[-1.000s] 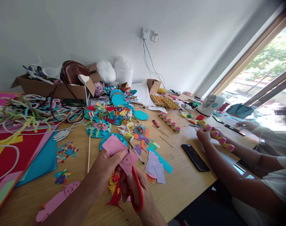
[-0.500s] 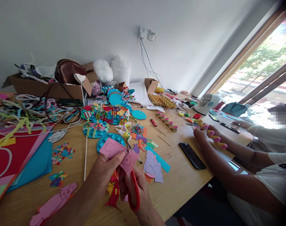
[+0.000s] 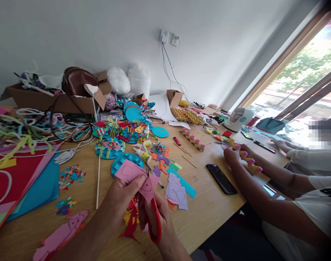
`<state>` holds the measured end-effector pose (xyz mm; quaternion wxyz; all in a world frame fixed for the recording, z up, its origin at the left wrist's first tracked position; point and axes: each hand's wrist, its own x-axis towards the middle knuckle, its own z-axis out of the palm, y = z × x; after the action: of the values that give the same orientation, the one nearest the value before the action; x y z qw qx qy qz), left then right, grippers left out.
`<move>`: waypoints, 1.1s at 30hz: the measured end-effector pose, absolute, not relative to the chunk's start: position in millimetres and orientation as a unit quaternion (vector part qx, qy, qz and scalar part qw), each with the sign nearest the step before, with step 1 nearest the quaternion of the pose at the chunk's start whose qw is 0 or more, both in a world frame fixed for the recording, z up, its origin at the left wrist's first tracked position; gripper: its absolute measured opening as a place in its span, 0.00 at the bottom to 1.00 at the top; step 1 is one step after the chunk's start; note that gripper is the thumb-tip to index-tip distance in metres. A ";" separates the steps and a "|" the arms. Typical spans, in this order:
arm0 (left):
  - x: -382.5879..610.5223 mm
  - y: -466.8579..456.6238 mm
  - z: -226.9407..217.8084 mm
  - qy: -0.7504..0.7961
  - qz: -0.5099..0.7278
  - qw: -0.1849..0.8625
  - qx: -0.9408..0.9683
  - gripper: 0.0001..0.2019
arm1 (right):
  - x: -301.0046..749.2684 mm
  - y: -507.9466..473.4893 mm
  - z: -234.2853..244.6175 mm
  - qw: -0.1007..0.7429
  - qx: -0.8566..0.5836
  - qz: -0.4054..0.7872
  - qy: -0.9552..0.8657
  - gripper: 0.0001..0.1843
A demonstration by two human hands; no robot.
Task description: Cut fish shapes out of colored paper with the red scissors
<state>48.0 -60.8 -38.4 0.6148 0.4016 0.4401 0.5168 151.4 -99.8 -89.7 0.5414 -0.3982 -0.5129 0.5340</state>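
Observation:
Between the thumb and fingers of my left hand [image 3: 124, 194] is a piece of pink paper [image 3: 130, 171] with a fish outline drawn on it. My right hand [image 3: 162, 217] is closed round the red handles of a pair of scissors [image 3: 156, 226]. Their blades meet the paper at its upper edge, near the drawn fish's head, partly hidden by the sheet. Beneath my hands lie red and yellow paper scraps [image 3: 131, 221]. A blue scalloped disc [image 3: 124, 163] sits just behind the paper. Pink fish cutouts [image 3: 64, 232] rest on the table at lower left.
A black phone [image 3: 221, 178] lies to the right. Beyond it, another person's hands [image 3: 233, 154] hold a painted egg-carton strip [image 3: 247, 158]. Purple paper pieces [image 3: 176, 192], glue bottles [image 3: 142, 155] and a wooden stick [image 3: 98, 183] surround my work. Coloured sheets [image 3: 43, 192] are stacked at left.
My hands, the pink paper and the scissors keep nearly the same position. The whole view has shifted slightly.

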 end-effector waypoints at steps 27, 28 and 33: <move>42.5 -61.5 -40.0 0.406 0.503 0.653 0.395 0.06 | 155.2 -101.5 -87.5 0.518 -0.437 0.516 -0.524 0.30; 42.4 -61.8 -39.5 0.409 0.503 0.651 0.394 0.06 | 155.6 -101.5 -88.2 0.518 -0.432 0.518 -0.526 0.29; 42.9 -62.0 -37.6 0.397 0.505 0.669 0.376 0.07 | 157.7 -101.9 -96.0 0.513 -0.434 0.514 -0.533 0.28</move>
<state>42.9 -62.0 -37.6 0.6685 0.3756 0.3965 0.5047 157.7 -101.9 -96.0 0.5126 -0.4344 -0.5334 0.5139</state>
